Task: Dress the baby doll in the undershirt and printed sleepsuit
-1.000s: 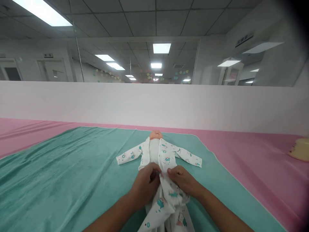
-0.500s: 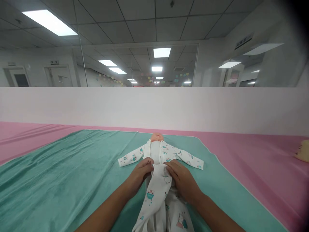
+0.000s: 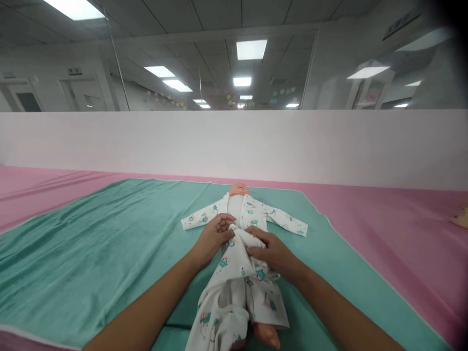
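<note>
A baby doll [image 3: 239, 189] lies on its back in a white printed onesie [image 3: 234, 263], its head away from me. The onesie's front hangs open over the chest and both sleeves spread outward. At the waist, my left hand [image 3: 215, 239] pinches the upper edge of a cloth flap between thumb and fingers. On the other side of that flap my right hand [image 3: 272, 251] is closed on the same fabric, thumb below and fingers over it. One bare doll foot [image 3: 266, 334] pokes out of the right leg opening; the left leg is mostly covered.
Beneath the doll is a green blanket [image 3: 109, 263], wrinkled at the left, over a pink sheet [image 3: 383, 229]. A low white wall [image 3: 234, 146] with glass above runs along the far side. A tan object [image 3: 460, 217] shows at the right edge.
The view has tilted down, bringing the doll's foot into sight. My right hand has shifted its hold and bunched the flap, which now lies folded across the waist.
</note>
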The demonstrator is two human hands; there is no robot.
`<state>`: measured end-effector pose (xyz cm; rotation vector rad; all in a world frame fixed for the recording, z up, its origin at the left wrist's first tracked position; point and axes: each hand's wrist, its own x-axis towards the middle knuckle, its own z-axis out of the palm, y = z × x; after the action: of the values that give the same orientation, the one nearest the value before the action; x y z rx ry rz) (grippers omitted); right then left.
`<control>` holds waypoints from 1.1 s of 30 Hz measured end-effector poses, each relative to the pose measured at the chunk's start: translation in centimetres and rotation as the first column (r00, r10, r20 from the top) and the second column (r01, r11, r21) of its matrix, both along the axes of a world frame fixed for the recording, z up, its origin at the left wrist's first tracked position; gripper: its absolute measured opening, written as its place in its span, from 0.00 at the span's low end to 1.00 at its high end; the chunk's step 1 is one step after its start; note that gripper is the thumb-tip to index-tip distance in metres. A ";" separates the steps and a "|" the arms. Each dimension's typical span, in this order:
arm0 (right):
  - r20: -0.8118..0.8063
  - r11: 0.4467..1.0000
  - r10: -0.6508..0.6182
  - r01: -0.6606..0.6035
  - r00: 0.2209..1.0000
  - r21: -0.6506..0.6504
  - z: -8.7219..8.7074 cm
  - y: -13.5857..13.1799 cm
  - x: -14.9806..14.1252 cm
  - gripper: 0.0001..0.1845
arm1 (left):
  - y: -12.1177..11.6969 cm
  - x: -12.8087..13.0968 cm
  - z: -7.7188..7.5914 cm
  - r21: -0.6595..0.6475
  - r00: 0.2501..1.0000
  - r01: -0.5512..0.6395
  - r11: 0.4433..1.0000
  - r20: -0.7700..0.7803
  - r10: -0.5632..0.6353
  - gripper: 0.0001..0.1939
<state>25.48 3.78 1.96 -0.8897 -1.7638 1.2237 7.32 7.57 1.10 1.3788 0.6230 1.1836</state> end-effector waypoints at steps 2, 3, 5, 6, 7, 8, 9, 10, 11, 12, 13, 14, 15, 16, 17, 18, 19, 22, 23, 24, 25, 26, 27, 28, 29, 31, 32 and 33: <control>-0.180 0.989 0.034 -0.059 0.983 -0.136 0.1 -0.1 0.2 0.12 | -0.1 0.2 0.1 -0.021 0.999 -0.018 1.000 -0.040 0.018 0.17; -0.242 0.976 0.041 -0.092 0.969 -0.200 0.1 -0.2 0.2 0.13 | -0.2 0.3 0.1 -0.034 0.998 -0.026 0.999 -0.064 0.024 0.17; -0.316 0.948 0.048 -0.143 0.948 -0.285 0.1 -0.5 0.2 0.16 | -0.5 0.4 0.3 -0.065 0.994 -0.024 0.998 -0.104 0.018 0.15; -0.337 0.938 0.056 -0.165 0.940 -0.304 0.2 -0.5 0.2 0.18 | -0.6 0.4 0.3 -0.084 0.994 -0.009 0.996 -0.109 0.000 0.13; -0.352 0.931 0.072 -0.189 0.933 -0.311 0.2 -0.6 0.2 0.20 | -0.7 0.4 0.4 -0.106 0.995 0.013 0.994 -0.099 -0.023 0.11; -0.356 0.927 0.098 -0.216 0.929 -0.308 0.3 -0.7 0.2 0.22 | -0.8 0.4 0.5 -0.128 0.996 0.038 0.991 -0.073 -0.048 0.12; -0.339 0.922 0.137 -0.245 0.931 -0.299 0.4 -0.7 0.3 0.24 | -0.9 0.5 0.5 -0.147 0.997 0.065 0.987 -0.035 -0.071 0.14; -0.295 0.917 0.188 -0.275 0.937 -0.290 0.6 -0.7 0.4 0.24 | -1.0 0.5 0.6 -0.165 0.996 0.088 0.982 0.006 -0.089 0.15; -0.226 0.910 0.242 -0.302 0.944 -0.286 0.7 -0.8 0.5 0.24 | -1.1 0.5 0.6 -0.181 0.994 0.106 0.978 0.042 -0.100 0.15; -0.147 0.904 0.287 -0.318 0.947 -0.287 0.7 -0.8 0.6 0.23 | -1.1 0.5 0.7 -0.197 0.992 0.118 0.973 0.068 -0.106 0.15; -0.083 0.902 0.308 -0.319 0.948 -0.292 0.7 -0.8 0.6 0.21 | -1.2 0.5 0.7 -0.213 0.990 0.128 0.969 0.081 -0.113 0.15; -0.058 0.903 0.302 -0.305 0.951 -0.301 0.7 -0.8 0.6 0.19 | -1.2 0.5 0.7 -0.226 0.989 0.136 0.965 0.086 -0.119 0.14; -0.083 0.909 0.265 -0.278 0.961 -0.311 0.5 -0.7 0.6 0.18 | -1.2 0.5 0.8 -0.236 0.989 0.137 0.962 0.081 -0.121 0.14; -0.153 0.916 0.199 -0.239 0.968 -0.323 0.2 -0.6 0.6 0.18 | -1.2 0.4 0.8 -0.242 0.990 0.136 0.961 0.064 -0.124 0.14; -0.245 0.921 0.113 -0.194 0.963 -0.337 -0.1 -0.4 0.5 0.17 | -1.2 0.3 0.9 -0.234 0.991 0.133 0.963 0.028 -0.130 0.15; -0.334 0.923 0.027 -0.152 0.942 -0.353 -0.4 -0.2 0.5 0.17 | -1.2 0.2 1.0 -0.209 0.989 0.137 0.968 -0.028 -0.146 0.15; -0.407 0.921 -0.044 -0.121 0.912 -0.370 -0.7 0.0 0.5 0.15 | -1.2 0.0 1.1 -0.175 0.978 0.161 0.971 -0.105 -0.182 0.14; -0.499 0.917 -0.124 -0.093 0.858 -0.387 -1.1 0.4 0.5 0.10 | -1.3 -0.4 1.4 -0.126 0.876 0.330 0.935 -0.329 -0.354 0.12; -0.492 0.920 -0.110 -0.099 0.864 -0.379 -1.0 0.4 0.5 0.11 | -1.4 -0.4 1.4 -0.131 0.861 0.361 0.923 -0.333 -0.384 0.13; -0.466 0.925 -0.076 -0.112 0.881 -0.363 -0.8 0.3 0.5 0.14 | -1.4 -0.4 1.4 -0.142 0.875 0.360 0.922 -0.291 -0.387 0.14; -0.416 0.930 -0.024 -0.132 0.909 -0.342 -0.5 0.2 0.5 0.17 | -1.4 -0.4 1.3 -0.151 0.911 0.330 0.932 -0.209 -0.356 0.14; -0.340 0.934 0.041 -0.157 0.940 -0.322 -0.2 0.0 0.5 0.19 | -1.4 -0.2 1.2 -0.159 0.947 0.286 0.945 -0.105 -0.304 0.13; -0.240 0.932 0.112 -0.186 0.964 -0.310 0.1 -0.2 0.4 0.22 | -1.4 -0.1 1.0 -0.169 0.968 0.248 0.954 -0.007 -0.252 0.11; -0.130 0.929 0.174 -0.207 0.976 -0.308 0.3 -0.4 0.3 0.22 | -1.3 0.1 0.8 -0.185 0.974 0.223 0.957 0.070 -0.213 0.11; -0.032 0.925 0.216 -0.215 0.976 -0.312 0.4 -0.5 0.2 0.22 | -1.3 0.4 0.6 -0.201 0.974 0.214 0.956 0.124 -0.192 0.10; 0.054 0.920 0.239 -0.208 0.970 -0.331 0.3 -0.6 0.1 0.20 | -1.3 0.7 0.4 -0.232 0.966 0.217 0.948 0.192 -0.174 0.09; 0.022 0.918 0.221 -0.200 0.975 -0.342 0.1 -0.6 0.1 0.19 | -1.3 0.8 0.4 -0.245 0.964 0.219 0.944 0.206 -0.170 0.09; -0.055 0.916 0.180 -0.188 0.982 -0.355 -0.2 -0.6 0.1 0.18 | -1.3 0.8 0.4 -0.255 0.964 0.222 0.941 0.205 -0.172 0.08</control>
<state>25.54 3.23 1.76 -0.9234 -1.6625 1.7125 8.17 6.29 1.47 1.0577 0.4871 1.0034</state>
